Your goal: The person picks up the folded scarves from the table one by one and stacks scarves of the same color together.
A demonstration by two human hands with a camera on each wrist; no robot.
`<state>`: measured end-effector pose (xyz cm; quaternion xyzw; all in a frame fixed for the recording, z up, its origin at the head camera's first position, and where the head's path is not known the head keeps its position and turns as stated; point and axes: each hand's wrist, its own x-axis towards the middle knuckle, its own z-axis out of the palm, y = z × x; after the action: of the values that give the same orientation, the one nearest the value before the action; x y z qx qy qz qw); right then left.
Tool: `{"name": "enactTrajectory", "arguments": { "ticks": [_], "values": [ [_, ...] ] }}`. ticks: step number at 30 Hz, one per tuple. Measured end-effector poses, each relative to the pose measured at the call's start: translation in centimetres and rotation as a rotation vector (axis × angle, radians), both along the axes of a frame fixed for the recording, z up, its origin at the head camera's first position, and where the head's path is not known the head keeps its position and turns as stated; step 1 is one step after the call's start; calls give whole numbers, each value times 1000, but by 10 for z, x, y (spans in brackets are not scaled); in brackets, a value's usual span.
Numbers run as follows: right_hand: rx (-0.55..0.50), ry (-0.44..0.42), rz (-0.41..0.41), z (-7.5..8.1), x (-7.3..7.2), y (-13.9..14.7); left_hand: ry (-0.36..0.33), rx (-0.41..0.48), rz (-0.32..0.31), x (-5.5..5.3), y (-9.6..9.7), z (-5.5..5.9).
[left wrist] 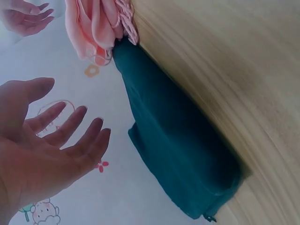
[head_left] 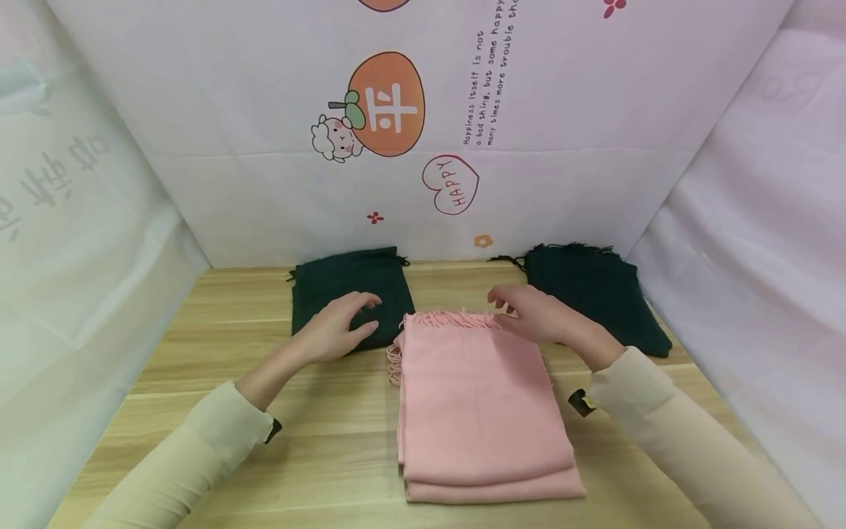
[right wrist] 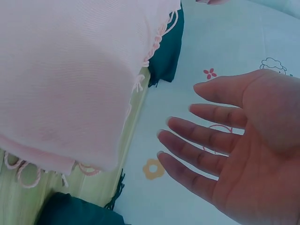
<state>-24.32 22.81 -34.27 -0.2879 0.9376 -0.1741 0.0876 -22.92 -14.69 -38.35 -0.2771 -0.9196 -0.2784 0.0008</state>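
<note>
A folded pink scarf (head_left: 482,411) lies on the wooden table, its fringe along the far edge and more fringe loops at the left side. My left hand (head_left: 337,327) is held above a folded dark green scarf (head_left: 353,275), left of the pink one, fingers loosely bent and holding nothing. In the left wrist view that hand (left wrist: 56,145) shows its spread fingers. Over the far right corner of the pink scarf is my right hand (head_left: 538,316), also holding nothing. Its fingers (right wrist: 197,164) look nearly straight in the right wrist view; whether they touch the fringe I cannot tell.
A second dark green fringed scarf (head_left: 588,294) lies at the back right of the table (head_left: 277,470). White printed cloth (head_left: 562,206) rises behind the table, with white cloth walls (head_left: 747,198) on both sides.
</note>
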Motion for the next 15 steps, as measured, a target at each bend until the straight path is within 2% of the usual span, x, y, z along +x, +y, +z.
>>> {"name": "enactTrajectory", "arguments": {
  "ticks": [8,15],
  "values": [
    [-45,-7,-9,0,-8,-9,36,-6,42,-9,-10,-2],
    [-41,-12,-21,5,-16,-18,37,2,88,-18,-19,-4]
  ]
}}
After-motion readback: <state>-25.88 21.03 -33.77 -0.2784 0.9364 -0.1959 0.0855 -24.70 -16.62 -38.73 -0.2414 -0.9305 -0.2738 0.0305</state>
